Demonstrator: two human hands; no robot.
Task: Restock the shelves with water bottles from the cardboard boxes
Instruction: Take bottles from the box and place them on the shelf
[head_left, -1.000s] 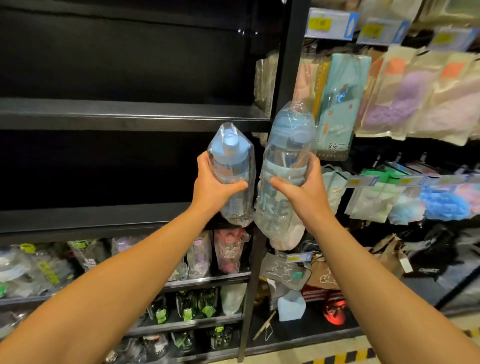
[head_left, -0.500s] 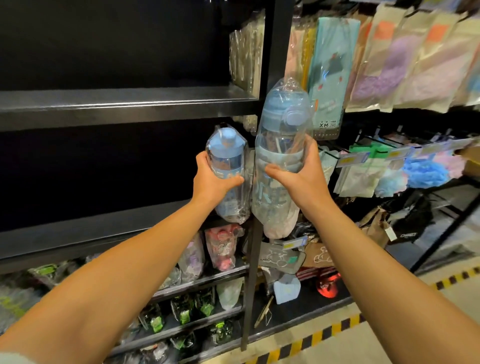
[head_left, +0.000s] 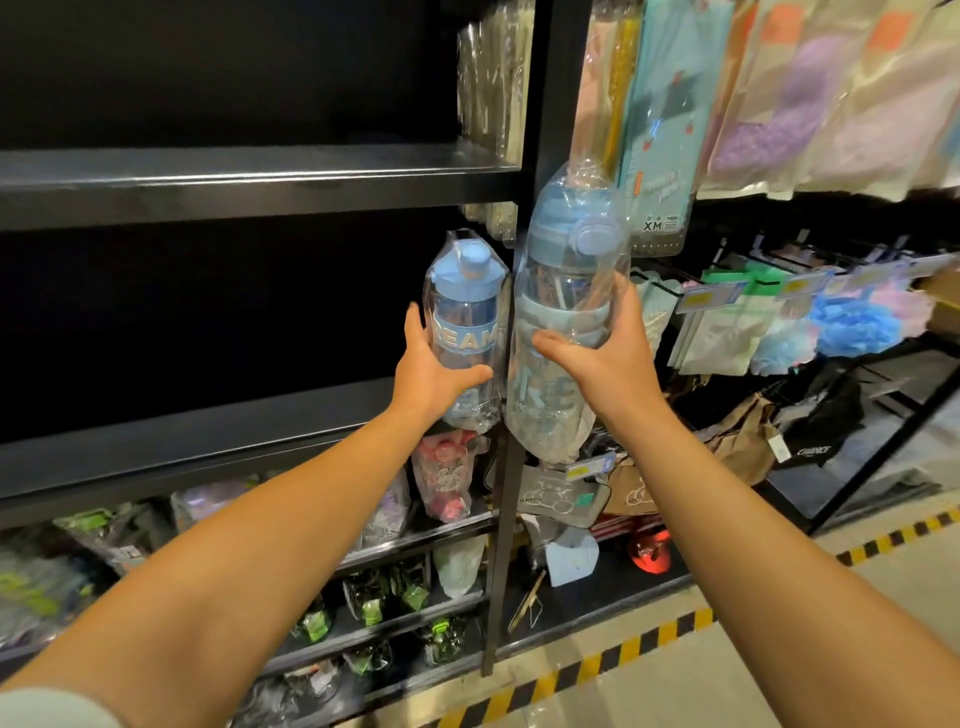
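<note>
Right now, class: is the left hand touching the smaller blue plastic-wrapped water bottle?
Touching: the head view shows the left hand curled round the smaller blue plastic-wrapped water bottle.

Likely a shop: price tags (head_left: 707, 297), hanging packaged goods (head_left: 841, 98).

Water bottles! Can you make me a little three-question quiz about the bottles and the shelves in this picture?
1. True or false: each hand holds one blue-capped bottle.
2. Which bottle is bigger: A, the left hand's, or B, the right hand's?
3. What covers both bottles?

Key:
1. True: the left hand grips the smaller bottle, and the right hand grips the larger bottle.
2. B.
3. Clear plastic wrap. Neither bottle is standing on the dark shelf yet.
</note>
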